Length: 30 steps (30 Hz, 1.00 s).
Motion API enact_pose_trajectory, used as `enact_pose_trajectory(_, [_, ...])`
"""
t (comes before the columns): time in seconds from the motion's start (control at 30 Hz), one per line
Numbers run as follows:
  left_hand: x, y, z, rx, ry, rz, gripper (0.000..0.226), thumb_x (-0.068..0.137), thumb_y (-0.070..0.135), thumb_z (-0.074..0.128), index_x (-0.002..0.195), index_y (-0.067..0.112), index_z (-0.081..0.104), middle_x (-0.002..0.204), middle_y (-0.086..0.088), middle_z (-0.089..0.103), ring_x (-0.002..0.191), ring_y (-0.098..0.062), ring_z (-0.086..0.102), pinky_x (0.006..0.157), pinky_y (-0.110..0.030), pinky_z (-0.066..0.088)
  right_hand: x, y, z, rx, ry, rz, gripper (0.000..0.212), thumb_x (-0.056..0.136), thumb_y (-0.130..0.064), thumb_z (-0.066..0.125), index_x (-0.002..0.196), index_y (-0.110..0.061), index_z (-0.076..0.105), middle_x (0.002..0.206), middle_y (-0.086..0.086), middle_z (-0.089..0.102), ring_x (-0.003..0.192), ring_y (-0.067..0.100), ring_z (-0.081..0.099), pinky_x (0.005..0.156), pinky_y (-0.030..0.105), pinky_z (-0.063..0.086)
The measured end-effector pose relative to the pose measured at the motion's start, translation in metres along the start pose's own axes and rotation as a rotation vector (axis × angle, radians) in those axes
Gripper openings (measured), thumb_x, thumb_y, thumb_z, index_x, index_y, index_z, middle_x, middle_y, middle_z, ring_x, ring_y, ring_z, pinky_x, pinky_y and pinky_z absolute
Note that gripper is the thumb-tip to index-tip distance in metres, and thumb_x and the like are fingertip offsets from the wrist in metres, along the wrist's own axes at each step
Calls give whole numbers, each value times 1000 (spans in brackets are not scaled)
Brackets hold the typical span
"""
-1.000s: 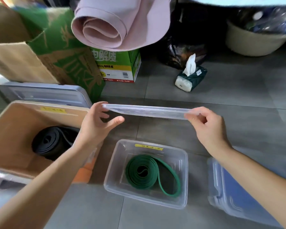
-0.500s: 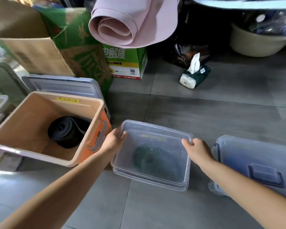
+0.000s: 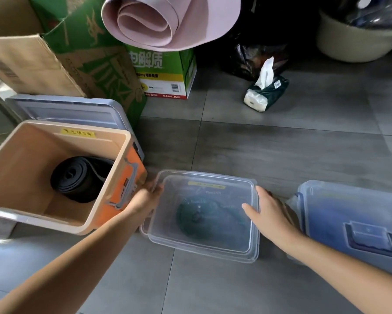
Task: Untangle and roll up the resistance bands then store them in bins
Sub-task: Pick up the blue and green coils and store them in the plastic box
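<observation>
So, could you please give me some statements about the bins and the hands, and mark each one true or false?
1. The clear container has its lid on. True.
2. The rolled black band lies in the clear container. False: it lies in the orange bin; the clear container holds the green band, seen through the lid.
3. The orange bin is covered. False: its top is open.
4. The left hand is at the left edge of the lid and the right hand lies on its right edge. True.
5. A tissue pack lies on the floor beyond the bins. True.
</observation>
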<state>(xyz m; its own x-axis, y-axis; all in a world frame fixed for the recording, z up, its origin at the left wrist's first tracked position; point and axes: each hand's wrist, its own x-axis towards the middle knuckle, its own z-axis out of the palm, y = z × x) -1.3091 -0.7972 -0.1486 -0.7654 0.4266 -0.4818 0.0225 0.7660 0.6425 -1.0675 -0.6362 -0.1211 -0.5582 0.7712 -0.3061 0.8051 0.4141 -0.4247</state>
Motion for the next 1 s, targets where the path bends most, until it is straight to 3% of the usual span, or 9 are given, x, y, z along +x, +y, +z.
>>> enact_pose_trajectory(0.13, [-6,6,8,85,-10,7,32,97,35,45,117,13,56,95,-16,65,84,-30,64,73,-40,54,0,4,6,-50,-53,61,38,91,-46,50,114,-16,43,120,4,39,106,29,53,75,34,46])
enact_pose_trajectory(0.23, [-10,5,14,159,-22,74,37,98,33,43,128,13,51,102,-13,61,81,-22,58,66,-29,47,-3,12,17,-19,-119,101,52,93,-46,47,134,-16,33,127,7,38,113,29,51,83,35,46])
enact_pose_trajectory(0.33, [-13,-1,11,54,-64,-30,42,97,38,45,130,12,51,114,-14,60,99,-30,58,89,-38,49,-7,14,27,335,-144,179,62,93,-35,54,146,-17,26,133,11,48,118,29,50,95,36,43])
enact_pose_trajectory(0.47, [-26,-11,6,-275,-75,-183,37,93,34,56,118,6,59,116,-20,61,107,-38,58,98,-52,45,-15,15,33,545,-127,380,39,89,-41,59,111,-11,48,94,4,57,85,23,56,76,35,42])
enact_pose_trajectory(0.57, [-33,-20,3,-378,-39,-216,37,88,27,64,118,7,58,120,-17,60,115,-37,53,103,-52,40,-28,19,36,608,-137,403,33,89,-42,59,86,-12,45,79,2,52,71,19,50,67,33,39])
enact_pose_trajectory(0.7, [-38,-26,5,-550,-19,-255,34,85,11,66,116,-2,58,119,-22,60,116,-38,52,103,-55,39,-44,25,45,681,-186,338,33,93,-28,57,74,-12,35,67,2,34,58,15,33,52,23,28])
enact_pose_trajectory(0.8, [-38,-20,14,-616,30,-236,30,85,0,64,113,-6,59,120,-25,60,116,-39,53,104,-55,38,-41,27,46,675,-121,329,38,94,-25,55,69,-14,29,64,1,29,57,16,27,52,27,24])
enact_pose_trajectory(0.93, [-36,-12,22,-604,25,-247,15,85,3,65,99,1,64,115,-24,62,112,-39,56,102,-55,40,-38,29,46,645,-46,369,37,94,-31,54,69,-15,31,64,1,34,57,17,32,56,34,28])
enact_pose_trajectory(1.0, [-36,-9,24,-453,51,-229,8,86,13,67,91,7,64,106,-21,65,102,-37,59,97,-50,45,-39,24,41,577,-47,355,23,95,-31,52,84,-13,42,79,6,49,68,20,44,65,36,36])
